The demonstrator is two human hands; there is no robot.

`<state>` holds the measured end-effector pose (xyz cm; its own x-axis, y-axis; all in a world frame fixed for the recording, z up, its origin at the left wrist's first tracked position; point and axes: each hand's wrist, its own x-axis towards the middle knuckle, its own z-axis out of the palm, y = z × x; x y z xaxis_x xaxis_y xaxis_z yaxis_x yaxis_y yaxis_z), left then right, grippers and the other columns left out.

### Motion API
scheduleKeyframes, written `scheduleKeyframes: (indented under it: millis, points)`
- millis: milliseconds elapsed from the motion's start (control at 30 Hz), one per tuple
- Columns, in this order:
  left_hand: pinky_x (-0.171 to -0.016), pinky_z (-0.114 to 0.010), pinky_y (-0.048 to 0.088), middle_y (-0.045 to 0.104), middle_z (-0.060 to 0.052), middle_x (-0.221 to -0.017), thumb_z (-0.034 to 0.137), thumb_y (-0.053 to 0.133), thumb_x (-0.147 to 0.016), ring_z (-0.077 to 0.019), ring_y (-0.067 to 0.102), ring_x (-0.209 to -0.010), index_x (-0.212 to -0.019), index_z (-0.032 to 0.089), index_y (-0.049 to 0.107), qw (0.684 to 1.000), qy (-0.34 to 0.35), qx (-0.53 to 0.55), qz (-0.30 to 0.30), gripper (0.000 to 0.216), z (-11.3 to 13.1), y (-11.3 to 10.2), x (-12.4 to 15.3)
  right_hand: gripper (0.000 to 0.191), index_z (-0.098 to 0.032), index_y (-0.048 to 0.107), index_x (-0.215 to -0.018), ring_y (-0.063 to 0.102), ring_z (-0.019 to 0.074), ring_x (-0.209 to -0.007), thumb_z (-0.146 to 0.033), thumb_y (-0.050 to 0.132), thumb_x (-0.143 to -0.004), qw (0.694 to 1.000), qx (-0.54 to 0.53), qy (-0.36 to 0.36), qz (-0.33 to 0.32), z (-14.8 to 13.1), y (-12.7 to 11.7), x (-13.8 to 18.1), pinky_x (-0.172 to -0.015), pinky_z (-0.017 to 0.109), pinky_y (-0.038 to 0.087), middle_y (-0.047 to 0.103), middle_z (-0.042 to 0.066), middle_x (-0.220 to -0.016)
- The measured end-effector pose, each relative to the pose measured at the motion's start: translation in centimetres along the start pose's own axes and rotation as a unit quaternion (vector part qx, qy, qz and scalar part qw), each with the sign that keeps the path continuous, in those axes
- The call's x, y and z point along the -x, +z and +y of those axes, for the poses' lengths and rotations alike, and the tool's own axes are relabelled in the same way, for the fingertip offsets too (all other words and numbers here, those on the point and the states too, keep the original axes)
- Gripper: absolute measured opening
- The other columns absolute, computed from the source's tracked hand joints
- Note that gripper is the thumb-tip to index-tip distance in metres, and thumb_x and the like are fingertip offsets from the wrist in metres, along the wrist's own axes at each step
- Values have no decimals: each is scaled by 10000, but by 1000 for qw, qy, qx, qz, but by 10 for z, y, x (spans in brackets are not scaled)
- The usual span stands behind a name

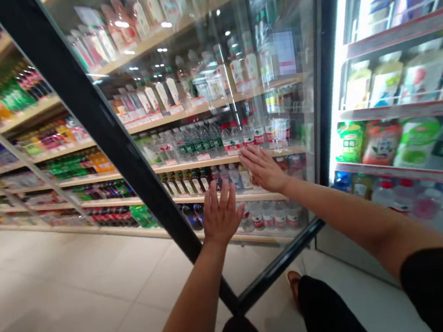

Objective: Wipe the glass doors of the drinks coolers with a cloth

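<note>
A glass door (180, 85) in a black frame stands swung out from a lit drinks fridge. My left hand (222, 212) is at the lower part of the pane near its black edge, fingers stretched upward and palm toward the glass. Higher and to the right, my right hand (264, 169) also lies at the glass with its fingers extended. Both hands look flat on the pane, though firm contact is hard to tell. Neither one holds anything. Bottles on shelves show through the glass behind the hands.
At the right, fridge shelves (403, 111) hold bottles and pouches behind wire rails. Long wooden shelves (46, 103) of drinks run along the left. Pale floor tiles (99, 286) lie below, and my sandalled foot (295, 285) is close to the door's bottom frame (281, 266).
</note>
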<state>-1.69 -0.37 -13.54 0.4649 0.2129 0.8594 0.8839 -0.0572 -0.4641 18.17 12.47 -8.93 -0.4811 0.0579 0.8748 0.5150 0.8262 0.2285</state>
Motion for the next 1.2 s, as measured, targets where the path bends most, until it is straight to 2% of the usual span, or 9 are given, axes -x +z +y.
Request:
scheduleKeyframes:
  millis: [133, 233, 467, 633, 733, 900, 1000, 1100, 1200]
  points:
    - [-1279, -523, 191, 515, -218, -1510, 421, 598, -974, -367, 166, -1553, -1553, 57, 358, 1000, 11, -14, 7, 725, 0, 2, 1, 645, -281, 160, -1648, 176, 233, -1590, -191, 283, -1022, 988, -3, 125, 89, 24, -9, -38, -1288, 550, 234, 294, 30, -1687]
    - [-1267, -532, 224, 477, -221, -1539, 434, 579, -984, -371, 186, -1551, -1545, 97, 381, 999, 14, -7, 31, 683, -1, 5, 3, 672, -258, 73, -1657, 89, 242, -1603, -171, 252, -1015, 980, -2, 163, 117, 13, -5, -68, -1297, 569, 181, 190, 21, -1719]
    - [-1246, -576, 244, 480, -237, -1518, 449, 424, -1040, -344, 234, -1548, -1559, 145, 340, 996, 1, 11, 85, 607, -7, 4, 8, 650, -295, 338, -1600, 326, 190, -1541, -205, 447, -966, 995, -31, -71, -64, -28, 12, 5, -1303, 455, 218, 468, 22, -1593]
    - [-1248, -583, 233, 561, -210, -1439, 470, 405, -1035, -319, 260, -1543, -1542, 207, 357, 998, -1, 10, 68, 574, -9, 8, 13, 638, -276, 257, -1629, 194, 202, -1584, -188, 317, -1000, 995, 12, 89, 35, -4, -6, -40, -1297, 503, 206, 355, 30, -1659]
    - [-1251, -574, 218, 555, -191, -1448, 492, 423, -1021, -329, 326, -1518, -1534, 248, 365, 998, -18, 8, 57, 570, -9, 12, 16, 675, -293, 126, -1652, 103, 193, -1599, -174, 279, -1005, 987, 20, 145, 73, -16, -7, -79, -1304, 525, 159, 286, 1, -1688]
    - [-1240, -523, 256, 532, -198, -1459, 448, 430, -1024, -312, 274, -1543, -1511, 223, 419, 996, -12, 15, 86, 537, -11, 12, 17, 614, -353, 316, -1602, 229, 167, -1574, -217, 371, -1005, 997, -13, -35, -61, -53, 17, -36, -1305, 457, 210, 408, -43, -1626]
    - [-1257, -524, 200, 542, -199, -1461, 454, 452, -1018, -303, 252, -1552, -1472, 203, 480, 996, -16, 41, 73, 520, -12, 14, 20, 552, -367, 447, -1532, 367, 147, -1518, -228, 420, -998, 979, -47, -130, -150, -39, 23, 9, -1281, 410, 284, 504, -50, -1562]
    - [-1267, -580, 93, 552, -168, -1473, 540, 440, -1009, -313, 237, -1556, -1407, 230, 552, 996, -54, 73, 1, 517, -11, 18, 22, 586, -339, 410, -1557, 326, 175, -1540, -227, 432, -981, 987, -40, -68, -140, -3, 5, 15, -1295, 449, 246, 463, -27, -1596]
    - [-1260, -629, -22, 511, -133, -1529, 584, 434, -1000, -304, 156, -1577, -1435, 250, 521, 988, -92, 110, -63, 556, -9, 22, 21, 579, -238, 348, -1590, 157, 213, -1593, -245, 312, -1011, 996, 9, 79, -33, 25, -17, -18, -1306, 500, 197, 369, 15, -1653]
